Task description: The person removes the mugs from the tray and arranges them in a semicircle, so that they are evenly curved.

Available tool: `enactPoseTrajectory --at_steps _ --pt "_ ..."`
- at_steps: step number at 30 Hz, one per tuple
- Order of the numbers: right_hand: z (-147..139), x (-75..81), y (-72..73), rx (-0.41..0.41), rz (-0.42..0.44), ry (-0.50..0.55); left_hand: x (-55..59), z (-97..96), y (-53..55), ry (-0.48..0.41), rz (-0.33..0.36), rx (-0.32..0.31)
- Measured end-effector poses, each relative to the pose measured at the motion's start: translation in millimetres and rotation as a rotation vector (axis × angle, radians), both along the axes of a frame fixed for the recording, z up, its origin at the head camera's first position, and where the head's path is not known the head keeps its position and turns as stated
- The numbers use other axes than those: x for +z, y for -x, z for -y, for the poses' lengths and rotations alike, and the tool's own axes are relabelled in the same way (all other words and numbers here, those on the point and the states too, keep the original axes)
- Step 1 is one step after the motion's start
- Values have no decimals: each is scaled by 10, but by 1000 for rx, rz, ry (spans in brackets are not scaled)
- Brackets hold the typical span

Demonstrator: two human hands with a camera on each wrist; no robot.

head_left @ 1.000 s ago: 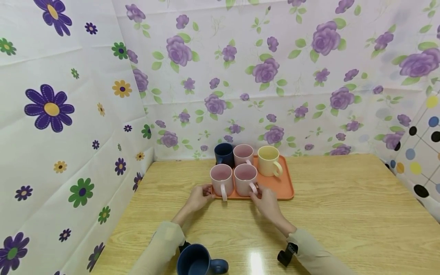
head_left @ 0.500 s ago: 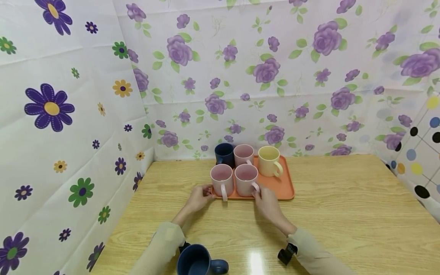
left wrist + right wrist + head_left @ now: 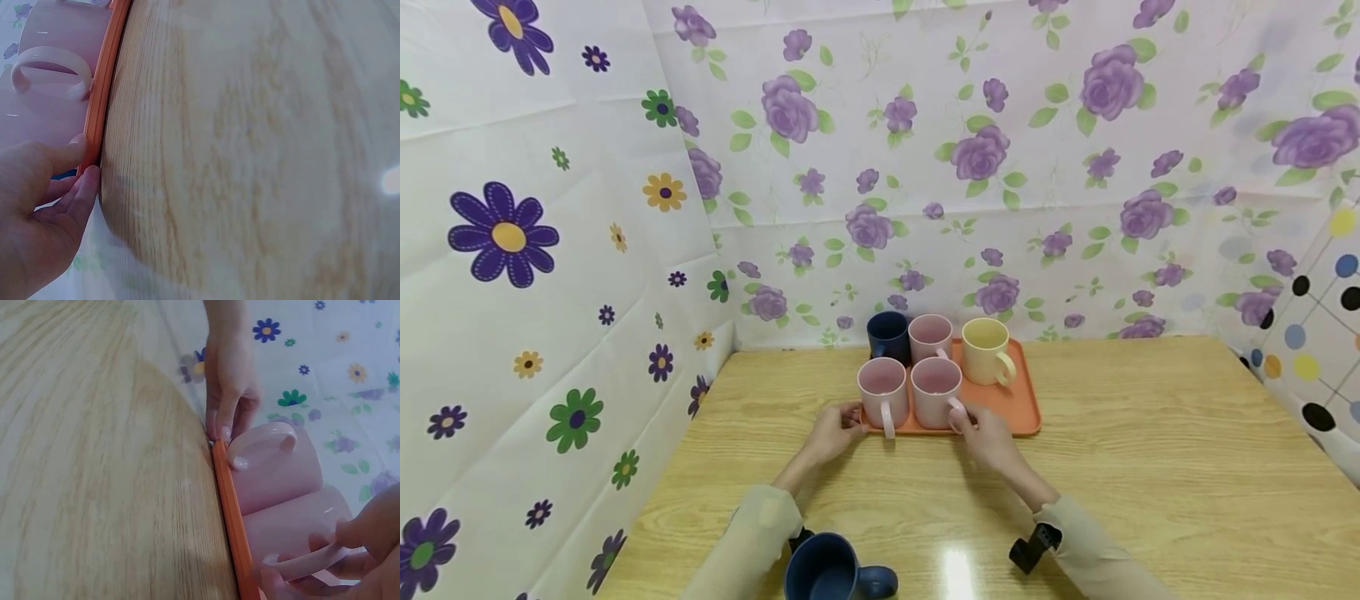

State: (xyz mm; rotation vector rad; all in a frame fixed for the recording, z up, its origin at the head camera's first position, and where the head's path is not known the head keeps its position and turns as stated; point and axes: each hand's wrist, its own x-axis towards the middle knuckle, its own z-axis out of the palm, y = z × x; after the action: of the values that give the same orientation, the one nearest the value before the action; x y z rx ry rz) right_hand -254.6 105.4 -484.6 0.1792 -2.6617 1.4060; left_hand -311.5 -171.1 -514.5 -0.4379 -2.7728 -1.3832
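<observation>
An orange tray [image 3: 1011, 408] at the back of the table bears several mugs. My left hand [image 3: 832, 432] pinches the tray's front left corner, thumb inside the rim and fingers outside in the left wrist view. Beside it stands a pink mug [image 3: 882, 396], handle toward me. My right hand [image 3: 992, 437] holds the handle of the second front pink mug [image 3: 936, 396]; in the right wrist view its fingers curl about that handle [image 3: 306, 562]. Both front mugs stand upright, side by side. Behind them are a dark blue mug [image 3: 889, 337], another pink mug [image 3: 931, 333] and a yellow mug [image 3: 985, 354].
A second dark blue mug [image 3: 827, 571] stands near the front edge by my left forearm, its handle to the right. Floral cloth [image 3: 865, 167] hangs behind the table [image 3: 1150, 467] and along its left side. Dotted cloth [image 3: 1315, 333] covers the right.
My right hand has shifted its fingers on the pink mug's handle, its wrist drifting slightly right. My left hand stays at the tray corner, and the mugs have hardly moved.
</observation>
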Motion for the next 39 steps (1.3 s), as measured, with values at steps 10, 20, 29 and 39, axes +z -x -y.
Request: enactPoseTrajectory --at_steps 10,20,29,39 --pt "-41 -43 25 21 102 199 -8 -9 -11 2 -1 -1" --pt "-116 -9 25 21 162 313 19 -9 -19 5 7 -3" --pt "-176 73 -35 76 153 346 18 2 5 12 -11 -10" --pt "-213 135 -177 192 160 369 8 22 -11 36 -1 -11"
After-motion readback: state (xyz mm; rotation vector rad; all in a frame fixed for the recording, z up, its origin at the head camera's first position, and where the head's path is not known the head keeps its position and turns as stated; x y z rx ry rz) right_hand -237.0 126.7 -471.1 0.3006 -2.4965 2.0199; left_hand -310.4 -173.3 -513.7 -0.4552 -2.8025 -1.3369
